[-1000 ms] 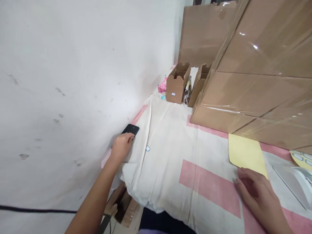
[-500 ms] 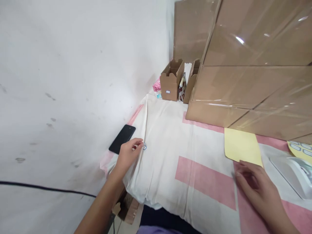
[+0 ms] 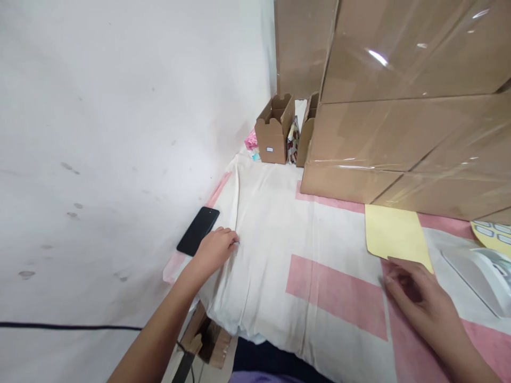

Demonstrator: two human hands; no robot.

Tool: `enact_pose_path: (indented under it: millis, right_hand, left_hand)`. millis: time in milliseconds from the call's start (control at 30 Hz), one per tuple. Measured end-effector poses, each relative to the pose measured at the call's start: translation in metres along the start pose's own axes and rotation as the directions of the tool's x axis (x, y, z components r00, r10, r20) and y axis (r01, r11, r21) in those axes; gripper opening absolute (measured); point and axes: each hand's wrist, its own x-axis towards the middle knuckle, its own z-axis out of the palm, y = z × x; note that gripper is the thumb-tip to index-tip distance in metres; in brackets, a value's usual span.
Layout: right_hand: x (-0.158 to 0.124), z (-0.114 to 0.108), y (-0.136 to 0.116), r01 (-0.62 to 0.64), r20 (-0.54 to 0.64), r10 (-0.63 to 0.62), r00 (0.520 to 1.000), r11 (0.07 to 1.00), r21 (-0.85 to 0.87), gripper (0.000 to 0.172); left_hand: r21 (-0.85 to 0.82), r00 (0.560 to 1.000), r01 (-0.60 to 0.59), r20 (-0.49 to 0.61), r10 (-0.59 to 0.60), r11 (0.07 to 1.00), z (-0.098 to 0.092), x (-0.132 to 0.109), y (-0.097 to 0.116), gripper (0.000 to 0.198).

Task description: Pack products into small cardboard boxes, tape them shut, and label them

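Close to the bed-like cloth's left side, my left hand [image 3: 217,247] is closed in a pinch. A sliver of a small blue-edged sticker label [image 3: 237,243] shows at its fingertips; the fingers hide most of it. Just behind that hand lies a black phone [image 3: 198,230], face up. On the right, my right hand [image 3: 419,300] rests loosely curled over the cloth, thumb and fingers apart, with nothing visible in it. Its fingertips are at the lower edge of a plain yellow sheet [image 3: 395,234].
A white and pink cloth [image 3: 271,213] covers the surface. Large plastic-wrapped cardboard [image 3: 399,138] stands at the back right. A small open cardboard box [image 3: 271,139] bears a label. At far right are a white device [image 3: 479,276] and a yellow sheet of blue-edged labels [image 3: 501,234].
My left hand has turned knuckles up, so its fingers now cover most of the sticker label. My right hand has stayed almost in place. The view has shifted slightly.
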Motion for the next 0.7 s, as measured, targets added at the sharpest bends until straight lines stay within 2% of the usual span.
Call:
enact_pose_path:
  millis: [200,300,400,533,700]
  right_hand:
    - [0.000,-0.001,0.000,0.025,0.006,-0.025,1.000,1.000,-0.002,0.036]
    - [0.000,-0.001,0.001,0.029,0.018,-0.029,0.999,1.000,0.005,0.037]
    - [0.000,0.000,0.002,0.034,0.022,-0.034,0.999,0.999,0.002,0.039]
    - [0.001,0.001,0.005,0.025,0.026,-0.025,0.999,1.000,-0.001,0.039]
    - [0.001,0.001,0.006,0.033,0.016,-0.033,0.999,0.999,0.005,0.039]
  left_hand:
    - [0.023,0.997,-0.068,0.027,0.068,0.997,-0.011,0.006,0.005,0.014]
    - [-0.050,0.995,-0.101,0.016,0.102,0.994,-0.017,0.004,0.005,0.013]
    - [-0.191,0.992,-0.129,-0.028,0.126,0.973,-0.026,0.003,0.002,0.008]
    - [-0.397,0.991,-0.092,-0.127,0.044,0.913,-0.033,0.010,-0.005,0.005]
    - [-0.547,0.980,-0.033,-0.181,-0.080,0.837,-0.022,0.024,-0.016,0.017]
